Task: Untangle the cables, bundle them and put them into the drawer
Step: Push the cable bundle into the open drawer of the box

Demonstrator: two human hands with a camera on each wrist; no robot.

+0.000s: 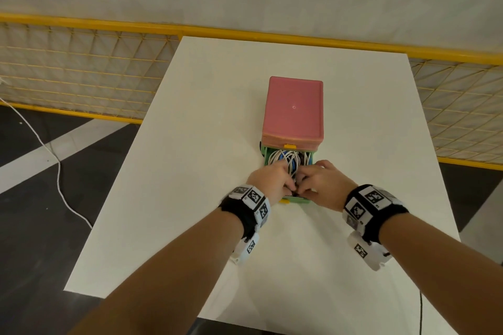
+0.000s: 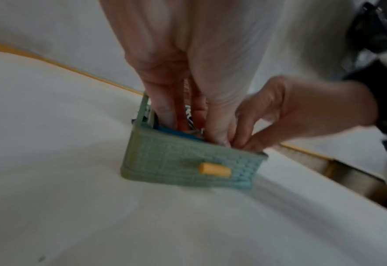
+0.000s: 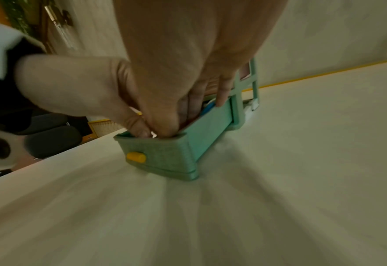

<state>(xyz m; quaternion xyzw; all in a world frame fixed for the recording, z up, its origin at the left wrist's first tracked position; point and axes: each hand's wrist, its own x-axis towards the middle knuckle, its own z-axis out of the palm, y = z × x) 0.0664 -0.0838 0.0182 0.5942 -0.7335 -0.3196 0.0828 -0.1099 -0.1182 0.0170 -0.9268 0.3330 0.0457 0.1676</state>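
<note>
Head view looks steeply down the counter (image 1: 206, 122); both wrist views sit low, close, sharing the drawer (image 2: 187, 162) front.

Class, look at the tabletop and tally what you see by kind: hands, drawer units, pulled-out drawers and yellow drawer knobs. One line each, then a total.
Hands: 2, left hand and right hand
Drawer units: 1, drawer unit with a pink top
Pulled-out drawers: 1, green drawer with cables in it
Yellow knobs: 2, lower knob and upper knob
Total: 6
</note>
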